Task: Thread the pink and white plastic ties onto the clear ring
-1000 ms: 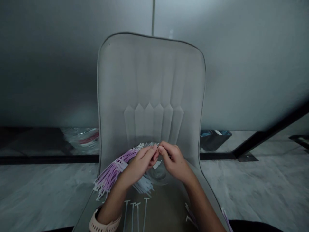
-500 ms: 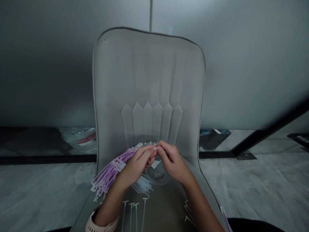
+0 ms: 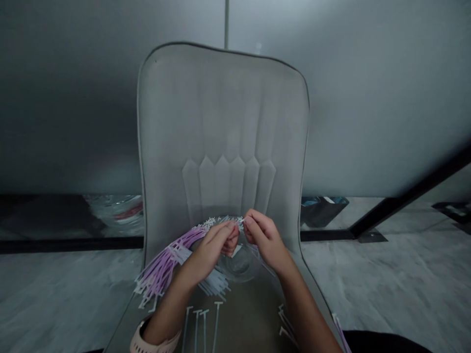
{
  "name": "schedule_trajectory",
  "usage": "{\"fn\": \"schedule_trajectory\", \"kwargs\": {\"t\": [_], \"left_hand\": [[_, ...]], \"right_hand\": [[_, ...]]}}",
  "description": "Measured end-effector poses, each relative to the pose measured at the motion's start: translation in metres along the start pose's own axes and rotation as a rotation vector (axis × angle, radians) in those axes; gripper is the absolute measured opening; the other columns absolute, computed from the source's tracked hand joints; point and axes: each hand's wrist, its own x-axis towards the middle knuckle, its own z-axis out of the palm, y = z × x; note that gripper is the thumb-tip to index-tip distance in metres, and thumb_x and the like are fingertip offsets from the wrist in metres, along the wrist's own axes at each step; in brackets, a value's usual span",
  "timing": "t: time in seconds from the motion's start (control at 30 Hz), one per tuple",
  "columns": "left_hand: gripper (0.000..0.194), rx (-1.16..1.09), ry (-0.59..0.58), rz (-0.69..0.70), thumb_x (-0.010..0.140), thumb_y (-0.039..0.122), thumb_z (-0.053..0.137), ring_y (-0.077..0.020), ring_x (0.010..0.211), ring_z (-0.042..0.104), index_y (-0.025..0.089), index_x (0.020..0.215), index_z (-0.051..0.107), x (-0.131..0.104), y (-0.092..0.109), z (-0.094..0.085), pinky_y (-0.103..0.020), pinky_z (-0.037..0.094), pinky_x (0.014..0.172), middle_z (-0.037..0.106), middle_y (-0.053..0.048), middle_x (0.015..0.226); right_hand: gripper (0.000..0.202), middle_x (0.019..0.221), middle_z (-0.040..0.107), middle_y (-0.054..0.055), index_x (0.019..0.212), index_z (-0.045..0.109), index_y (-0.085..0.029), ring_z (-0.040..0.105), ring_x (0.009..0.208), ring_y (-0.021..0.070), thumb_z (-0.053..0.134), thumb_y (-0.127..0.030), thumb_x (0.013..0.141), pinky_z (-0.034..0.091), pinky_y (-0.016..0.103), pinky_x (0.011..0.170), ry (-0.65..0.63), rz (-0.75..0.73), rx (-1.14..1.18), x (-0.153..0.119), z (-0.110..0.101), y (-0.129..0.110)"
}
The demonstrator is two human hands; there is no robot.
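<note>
Both hands are raised close together over the chair seat. My left hand (image 3: 215,245) has its fingers curled in and thumb pressed down; whatever it holds is hidden. A small gap to the right, my right hand (image 3: 267,240) pinches a thin stick with a small white end showing at the fingertips; a purplish length seems to run below that hand. Beside my left forearm lies a fanned bundle of purple sticks with white T-shaped ends (image 3: 164,262). Whitish sticks (image 3: 213,284) lie under my left wrist. Beneath both hands sits a clear round object (image 3: 241,267), partly covered.
The grey padded chair (image 3: 224,113) stands against a grey panel wall. Several pale T-ended sticks (image 3: 204,328) lie at the seat's front, others (image 3: 287,326) by my right forearm. A dark bag (image 3: 324,211) and clear plastic wrapping (image 3: 116,211) are on the floor behind.
My hands, touching at the fingertips before, have moved slightly apart. The right hand shifted right, and a purplish length now shows below it. The view moved slightly.
</note>
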Motion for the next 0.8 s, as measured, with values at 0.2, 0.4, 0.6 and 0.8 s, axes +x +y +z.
{"fn": "schedule_trajectory", "kwargs": {"t": [0.2,0.4,0.6,0.8], "left_hand": [[0.036,-0.073,0.031,0.067,0.088,0.035,0.046,-0.0095,0.050,0.025,0.021,0.058,0.031,0.001,-0.003,-0.001,-0.025,0.023,0.048,0.027,0.007,0.054],[0.035,-0.193,0.102,0.048,0.080,0.037,0.049,-0.0066,0.042,0.015,0.023,0.055,0.029,0.001,0.003,0.010,-0.022,0.017,0.041,0.020,0.011,0.046],[0.036,-0.287,0.118,0.043,0.077,0.035,0.054,-0.0051,0.040,0.012,0.022,0.053,0.030,0.002,0.003,0.014,-0.021,0.014,0.040,0.019,0.012,0.042],[0.035,-0.359,0.060,0.020,0.078,0.034,0.051,-0.0058,0.041,0.012,0.022,0.054,0.029,0.002,0.003,0.013,-0.022,0.014,0.040,0.019,0.011,0.043]], "right_hand": [[0.037,0.059,0.030,-0.007,0.069,0.042,-0.021,0.025,0.052,0.0102,0.050,-0.047,0.094,0.022,0.024,0.048,-0.017,0.034,0.137,0.001,0.003,0.000],[0.041,0.056,0.030,-0.008,0.068,0.042,-0.021,0.024,0.049,0.0092,0.053,-0.053,0.090,0.022,0.024,0.045,-0.063,0.077,0.248,0.001,0.013,0.003],[0.042,0.054,0.029,-0.009,0.065,0.041,-0.021,0.022,0.047,0.0084,0.057,-0.053,0.087,0.021,0.023,0.044,-0.028,0.119,0.358,0.001,0.021,0.002],[0.040,0.055,0.026,-0.009,0.066,0.041,-0.021,0.018,0.048,0.0081,0.059,-0.049,0.087,0.017,0.022,0.044,0.002,0.143,0.441,-0.001,0.023,0.001]]}}
